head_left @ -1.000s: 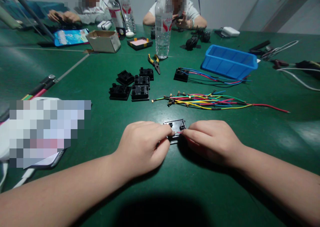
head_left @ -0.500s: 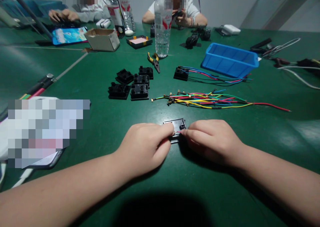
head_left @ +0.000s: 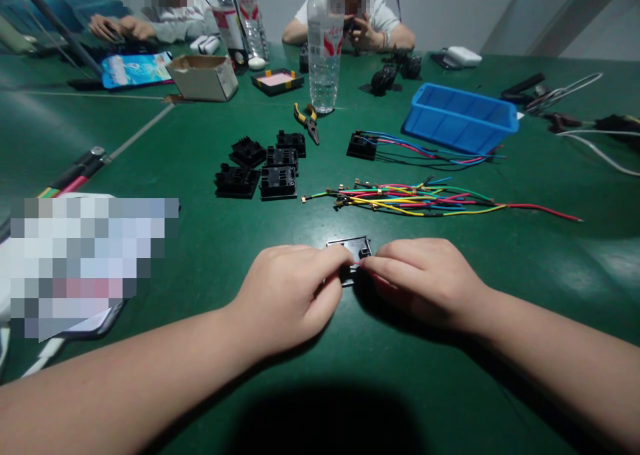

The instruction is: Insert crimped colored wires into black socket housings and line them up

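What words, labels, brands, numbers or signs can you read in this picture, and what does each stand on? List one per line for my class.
No text is clearly readable.
Tall bottle: red marks on the label, too blurred to read.
Two bottles behind, at left: red label marks, too blurred.
Blue packet: printed, too blurred.
Nearest black part: no lettering visible.
Screen at left: pixelated.

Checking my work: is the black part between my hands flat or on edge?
Flat, it seems: the black part shows its broad face upward, partly hidden by your left hand.
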